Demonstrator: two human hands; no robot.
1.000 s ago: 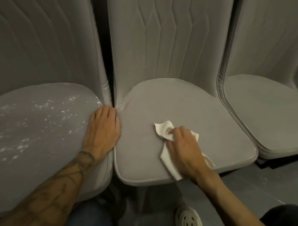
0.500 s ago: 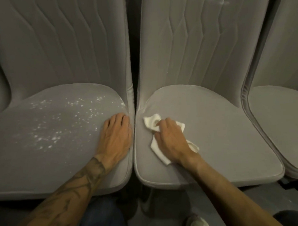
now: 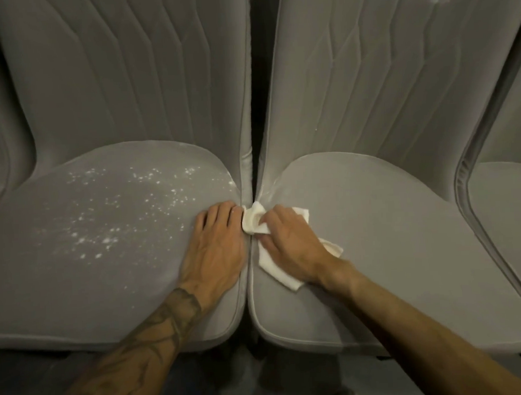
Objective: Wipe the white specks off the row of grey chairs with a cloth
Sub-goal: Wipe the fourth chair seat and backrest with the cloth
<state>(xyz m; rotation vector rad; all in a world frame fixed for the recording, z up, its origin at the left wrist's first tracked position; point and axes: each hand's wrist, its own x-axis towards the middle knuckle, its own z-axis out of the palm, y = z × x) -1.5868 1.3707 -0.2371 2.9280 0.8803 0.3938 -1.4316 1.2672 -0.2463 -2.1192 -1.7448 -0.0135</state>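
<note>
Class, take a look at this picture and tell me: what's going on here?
A person is wiping grey chair seats. The right hand holds a white cloth against the right seat, at its left edge by the gap between chairs. The left hand rests flat on the left seat, beside the cloth. White specks cover the left seat, not yet wiped; the right seat looks mostly clean.

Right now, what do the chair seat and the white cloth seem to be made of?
Chair seat: probably soft matte upholstery fabric, velvet-like, with piped edge. Cloth: probably thin cotton-like textile; it crumples into folds under the right hand.
</note>
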